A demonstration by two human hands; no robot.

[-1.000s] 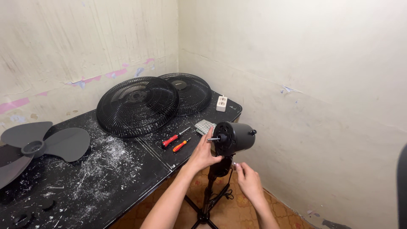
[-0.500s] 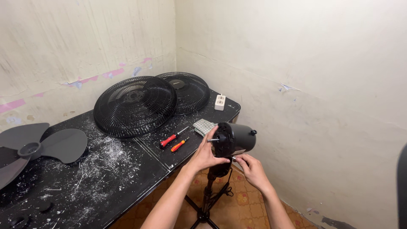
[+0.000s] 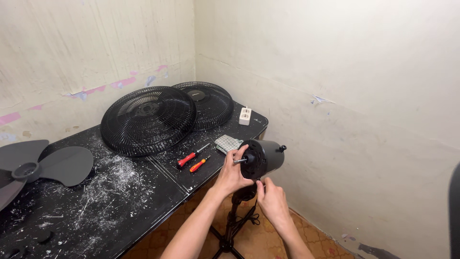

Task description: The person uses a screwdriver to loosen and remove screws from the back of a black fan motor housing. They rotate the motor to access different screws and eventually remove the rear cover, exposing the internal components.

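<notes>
Fan motor housing [image 3: 264,157], black, sits atop a stand pole [image 3: 233,218] off the table's 4 o'clock edge, bare shaft [image 3: 238,161] pointing toward 9 o'clock, small knob on its rear at 1 o'clock

Left hand [image 3: 233,173] is cupped against the front face of the housing, fingers curled round the shaft base, thumb up near the shaft. Closed loosely on the housing front, touching it

Right hand [image 3: 271,197] is under the housing at 6 o'clock, fingertips pinched up at the neck joint where housing meets pole. Can't tell if it's holding anything small, the fingers hide the spot

Stand legs [image 3: 224,244] and a black cord spread on the patterned floor below, between the forearms

Black table [image 3: 120,201], white scratch marks and flecks all over. On it:
- two screwdrivers, red handle [image 3: 191,156] and orange handle [image 3: 198,164], side by side, just at 9 o'clock of the left hand
- checked cloth [image 3: 228,143] at 11 o'clock of the housing, near it
- white power strip [image 3: 245,116] at the far corner, 12 o'clock
- front grille [image 3: 148,120] and rear grille [image 3: 208,103], black, leaning against the wall, overlapping
- grey fan blade [image 3: 43,165] lying flat at far 9 o'clock, well apart from the hands

Walls are cream, with peeling paint
</notes>
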